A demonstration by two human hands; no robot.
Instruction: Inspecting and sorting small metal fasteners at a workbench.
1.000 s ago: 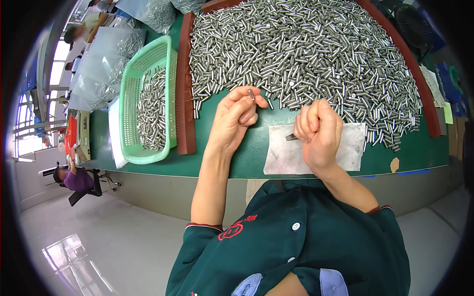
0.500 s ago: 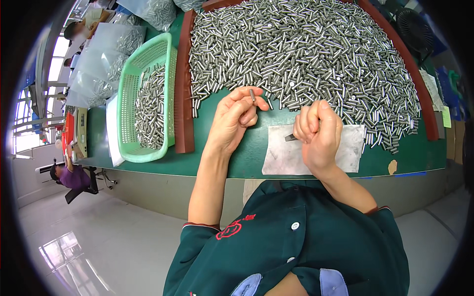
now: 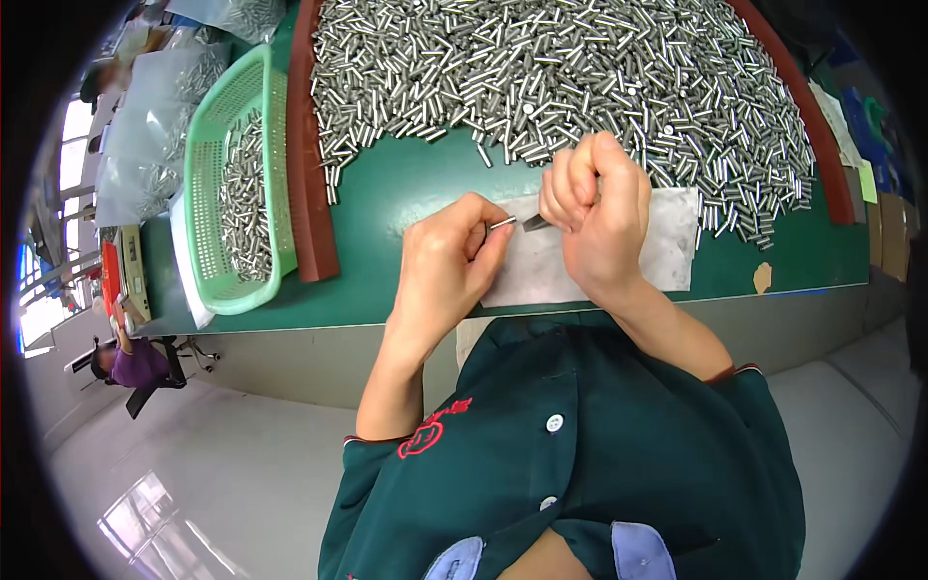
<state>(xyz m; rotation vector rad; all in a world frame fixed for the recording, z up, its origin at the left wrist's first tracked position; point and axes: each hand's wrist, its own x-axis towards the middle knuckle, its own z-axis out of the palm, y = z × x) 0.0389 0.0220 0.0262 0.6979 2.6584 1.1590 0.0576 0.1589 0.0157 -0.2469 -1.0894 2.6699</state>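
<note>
My left hand (image 3: 447, 253) pinches a small metal pin (image 3: 504, 222) between thumb and fingertips, its end pointing right. Closed in a fist, my right hand (image 3: 604, 217) grips a dark flat tool (image 3: 535, 223), perhaps a blade or file; only its tip shows, close to the pin's end. I cannot tell whether the two touch. Under both hands lies a smudged white sheet (image 3: 667, 256). Beyond them spreads a large heap of similar metal pins (image 3: 551, 68) on the green tabletop (image 3: 372, 208).
A light green plastic basket (image 3: 280, 246), partly filled with pins, stands at the left beside a red-brown rail (image 3: 311, 232). Another such rail (image 3: 822, 164) bounds the heap at right. Clear bags of parts (image 3: 145, 126) lie far left. A person in purple (image 3: 140, 362) sits beyond.
My left hand has turned over and drawn nearer the tool tip with the pin. My right hand keeps its grip. The whole view has shifted, with the table sliding up and left.
</note>
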